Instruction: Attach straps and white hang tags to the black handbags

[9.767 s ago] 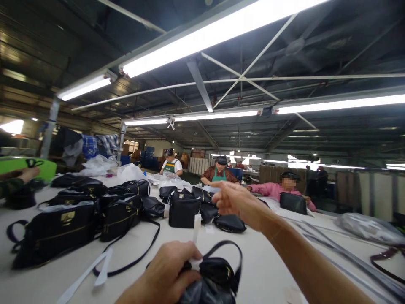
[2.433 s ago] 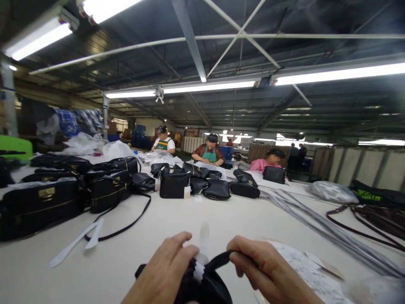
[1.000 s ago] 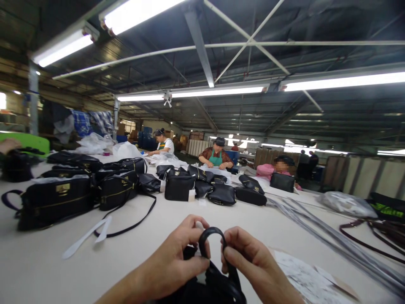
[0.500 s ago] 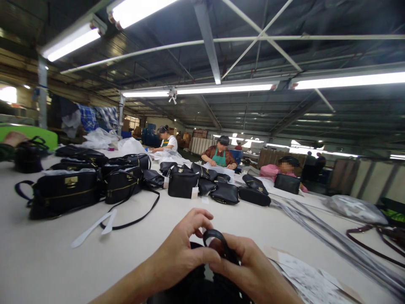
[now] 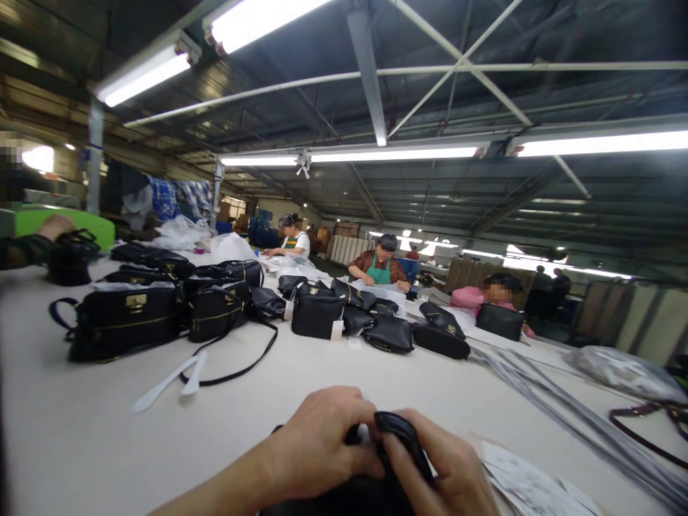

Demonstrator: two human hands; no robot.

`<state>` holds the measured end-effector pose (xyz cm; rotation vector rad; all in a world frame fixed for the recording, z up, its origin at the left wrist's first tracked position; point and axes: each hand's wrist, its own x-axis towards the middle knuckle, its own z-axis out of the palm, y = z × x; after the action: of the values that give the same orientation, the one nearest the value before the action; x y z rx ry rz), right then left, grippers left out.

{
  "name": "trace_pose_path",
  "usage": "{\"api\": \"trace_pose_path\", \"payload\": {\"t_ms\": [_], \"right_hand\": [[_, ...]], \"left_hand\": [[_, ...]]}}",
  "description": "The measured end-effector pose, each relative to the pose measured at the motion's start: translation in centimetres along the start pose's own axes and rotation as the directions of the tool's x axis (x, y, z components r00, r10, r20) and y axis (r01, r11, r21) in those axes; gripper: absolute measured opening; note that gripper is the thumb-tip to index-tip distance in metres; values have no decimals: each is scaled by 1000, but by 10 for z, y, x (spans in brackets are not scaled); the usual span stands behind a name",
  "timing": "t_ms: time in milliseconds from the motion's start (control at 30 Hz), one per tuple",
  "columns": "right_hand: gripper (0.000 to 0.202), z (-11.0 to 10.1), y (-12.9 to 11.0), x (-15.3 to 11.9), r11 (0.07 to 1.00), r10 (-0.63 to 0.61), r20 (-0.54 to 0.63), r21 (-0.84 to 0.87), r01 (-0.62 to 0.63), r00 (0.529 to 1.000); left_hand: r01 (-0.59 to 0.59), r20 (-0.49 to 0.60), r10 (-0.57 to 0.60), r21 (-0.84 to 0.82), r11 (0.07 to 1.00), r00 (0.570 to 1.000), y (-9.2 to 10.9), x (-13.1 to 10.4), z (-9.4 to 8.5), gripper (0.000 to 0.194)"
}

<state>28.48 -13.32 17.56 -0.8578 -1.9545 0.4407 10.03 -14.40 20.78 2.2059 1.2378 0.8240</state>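
Observation:
A black bag sits at the bottom centre of the head view, close to my body and partly covered by both hands. My left hand is pinched at the bag's top, its fingertips beside the black handle; what lies between them is too small to make out. Fingers of my right hand are closed round the looped black handle. A bit of something pale shows between the two hands.
Black bags stand in rows across the white table. A white plastic tool lies front left beside a strap. Grey strips and printed papers are at the right. Several people work beyond; a person's hand touches a bag far left.
My left fingers have closed in, and the handle loop looks narrower, pressed by my right hand. Both hands sit slightly lower and further right. The background has shifted rightwards.

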Motion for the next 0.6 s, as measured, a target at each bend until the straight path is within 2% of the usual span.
{"api": "trace_pose_path", "payload": {"t_ms": [100,200,300,367,467,533,600], "right_hand": [[36,-1,4,-1,986,148,-94,84,-140,985],[45,-8,14,0,925,329,-177,256,-280,927],[44,-18,20,6,901,355,-251,348,-259,901],[42,-24,17,14,905,332,-185,340,-257,925],[37,-27,-1,29,936,239,31,258,-239,970],[31,-26,-16,39,953,168,130,231,-194,977],[25,-23,-28,46,945,138,218,264,-194,966]], "left_hand": [[13,9,-13,12,1000,1000,-2,0,4,11],[52,10,-52,14,999,999,-4,0,4,12],[60,13,-60,15,998,998,-5,-1,5,13],[57,24,-58,27,998,998,-4,-1,5,13],[37,7,-37,-38,999,999,-2,0,2,19],[37,-35,-45,-201,979,998,-1,0,-1,41],[13,-47,-36,-418,908,998,-1,2,-2,61]]}}
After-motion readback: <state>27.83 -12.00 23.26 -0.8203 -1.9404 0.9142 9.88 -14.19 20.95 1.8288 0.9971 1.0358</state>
